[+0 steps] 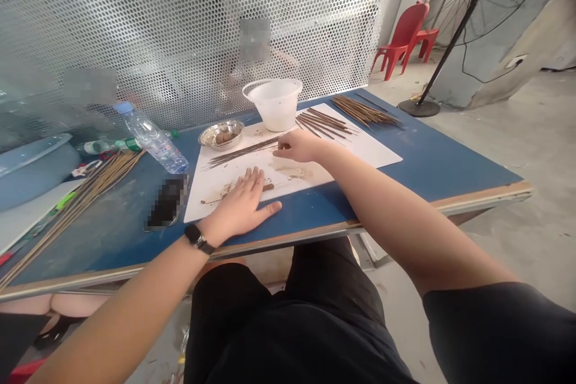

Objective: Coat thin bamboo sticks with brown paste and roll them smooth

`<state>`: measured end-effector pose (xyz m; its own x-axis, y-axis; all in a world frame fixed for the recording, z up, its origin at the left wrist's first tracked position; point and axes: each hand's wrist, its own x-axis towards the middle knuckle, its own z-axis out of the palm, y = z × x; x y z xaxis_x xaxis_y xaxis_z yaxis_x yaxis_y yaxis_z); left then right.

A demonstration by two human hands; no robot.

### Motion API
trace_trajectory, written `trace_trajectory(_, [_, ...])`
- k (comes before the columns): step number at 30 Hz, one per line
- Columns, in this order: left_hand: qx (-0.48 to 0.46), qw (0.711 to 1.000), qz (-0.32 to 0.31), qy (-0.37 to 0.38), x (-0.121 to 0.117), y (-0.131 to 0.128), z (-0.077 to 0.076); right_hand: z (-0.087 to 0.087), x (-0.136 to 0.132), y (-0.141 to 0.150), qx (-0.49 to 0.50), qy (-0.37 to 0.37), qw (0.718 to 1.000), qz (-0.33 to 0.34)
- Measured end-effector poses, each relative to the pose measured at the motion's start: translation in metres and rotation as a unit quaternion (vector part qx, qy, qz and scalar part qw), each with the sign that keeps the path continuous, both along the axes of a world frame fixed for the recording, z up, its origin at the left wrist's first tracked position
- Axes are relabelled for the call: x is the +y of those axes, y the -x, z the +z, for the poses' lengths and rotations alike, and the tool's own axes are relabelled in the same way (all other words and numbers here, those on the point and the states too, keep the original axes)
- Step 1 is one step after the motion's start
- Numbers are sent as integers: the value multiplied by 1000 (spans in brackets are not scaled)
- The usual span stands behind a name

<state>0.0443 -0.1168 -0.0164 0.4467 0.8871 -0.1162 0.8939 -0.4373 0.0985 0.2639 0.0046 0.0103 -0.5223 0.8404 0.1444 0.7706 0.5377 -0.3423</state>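
Observation:
My left hand [238,204] lies flat on the white board [371,153], fingers stretched forward and thumb out to the side. A short brown clay-like roll [268,187] shows beside its fingers, and a thin stick [213,201] reaches out on the other side; what is under the palm is hidden. Farther forward, my right hand [300,146] has its fingers curled into a pinch at the right end of a row of thin dark sticks [243,152]. Whatever sits between those fingertips is too small to make out. Brown crumbs and smears mark the board around both hands.
Behind the hands stand a metal bowl [239,127] with brown lumps and a white bucket [276,105]. Thicker brown sticks [321,121] and another bundle [364,111] lie right. Leftward are a water bottle [155,143], phone [166,201], long sticks [90,189] and blue basin [36,162]. A perforated metal screen [180,30] backs the table.

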Motion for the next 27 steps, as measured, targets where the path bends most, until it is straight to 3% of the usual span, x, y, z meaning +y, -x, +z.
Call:
trace_trajectory(4, [-11,1000,23,11,58,3,-4,0,-1,-1,-3,6,1000,-11])
trace_trajectory(7, [-6,1000,19,16,80,5,-4,1,-3,-1,-6,8,1000,-13])
trace_trajectory(10, [1,1000,3,6,68,5,-3,0,-3,-2,0,9,1000,-9])
trace_trajectory(16, [26,1000,-9,-1,-12,3,3,-5,5,-3,16,-4,1000,5])
trace_trajectory(19, [12,1000,-9,7,-38,3,4,-6,6,-3,21,-5,1000,9])
trace_trajectory(23, [0,1000,-6,-8,-27,1,-1,-5,4,-2,10,-1,1000,5])
trace_trajectory(27, [2,1000,12,-20,23,-1,-6,-3,0,-2,-1,2,1000,-4])
